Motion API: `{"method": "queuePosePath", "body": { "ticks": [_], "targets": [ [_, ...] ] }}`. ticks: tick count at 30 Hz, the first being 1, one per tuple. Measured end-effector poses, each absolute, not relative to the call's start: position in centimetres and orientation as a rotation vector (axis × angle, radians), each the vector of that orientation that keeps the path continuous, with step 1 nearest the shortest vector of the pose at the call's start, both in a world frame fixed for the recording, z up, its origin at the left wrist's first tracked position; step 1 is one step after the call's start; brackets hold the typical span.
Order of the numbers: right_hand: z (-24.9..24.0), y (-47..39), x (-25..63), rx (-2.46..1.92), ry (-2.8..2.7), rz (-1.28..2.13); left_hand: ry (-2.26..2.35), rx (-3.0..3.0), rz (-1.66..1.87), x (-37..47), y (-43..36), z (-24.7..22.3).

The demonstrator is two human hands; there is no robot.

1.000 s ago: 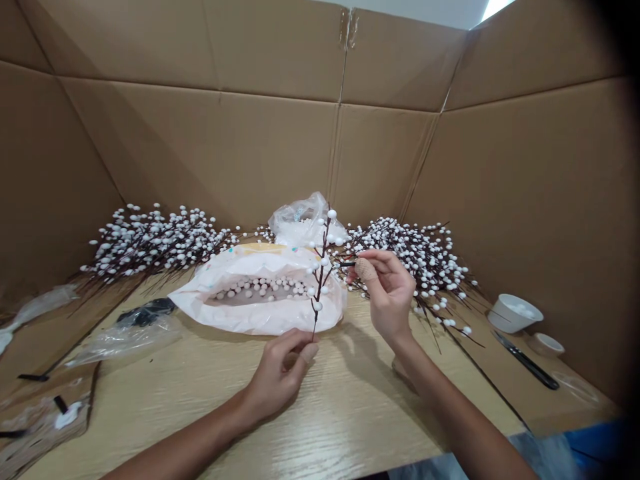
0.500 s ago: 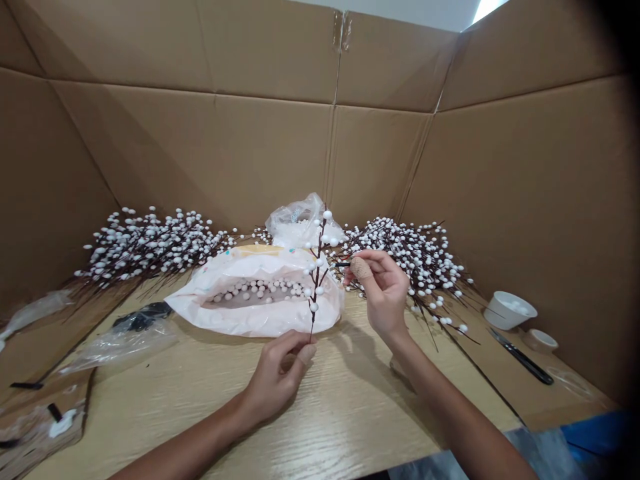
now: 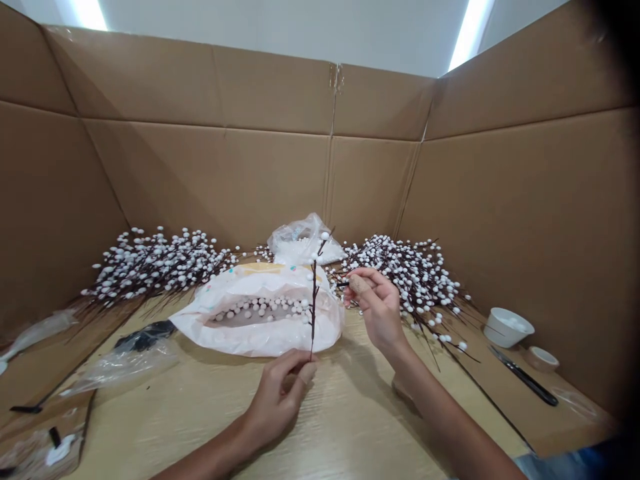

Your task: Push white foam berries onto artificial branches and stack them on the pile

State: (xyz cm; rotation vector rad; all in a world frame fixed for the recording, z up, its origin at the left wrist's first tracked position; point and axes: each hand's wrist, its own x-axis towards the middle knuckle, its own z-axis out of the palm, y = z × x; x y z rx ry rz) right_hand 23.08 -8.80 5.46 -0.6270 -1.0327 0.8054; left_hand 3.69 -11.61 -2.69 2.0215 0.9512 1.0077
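My left hand (image 3: 284,390) pinches the bottom of a thin brown artificial berry branch (image 3: 313,310), which stands upright with a few white balls on its side twigs. To the right of it, my right hand (image 3: 379,308) is closed on a small black stick (image 3: 343,285), its tip pointing left at the branch but apart from it. The stick's other end is hidden by the fingers. Behind the branch lies an open white plastic bag (image 3: 240,341) with many loose white balls (image 3: 270,307) inside.
Piles of white-berry branches lie at the left (image 3: 155,267) and right (image 3: 405,267), with a clear bag (image 3: 300,243) between them. A white cup (image 3: 506,328), a tape roll (image 3: 543,359) and a black-handled knife (image 3: 530,385) are at right. Cardboard walls (image 3: 225,173) surround the table.
The view has tilted upward, so the scene sits lower. The branch has turned in my left hand and shows fewer balls toward me. My right hand still holds the black stick beside it.
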Motion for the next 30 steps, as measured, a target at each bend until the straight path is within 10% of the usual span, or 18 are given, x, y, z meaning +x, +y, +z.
{"method": "queuePosePath", "body": {
  "ticks": [30],
  "targets": [
    [7.7, -9.4, 22.3, -0.638, -1.152, 0.187, 0.933, 2.06, 0.978, 3.9, -12.0, -2.9]
  ]
}}
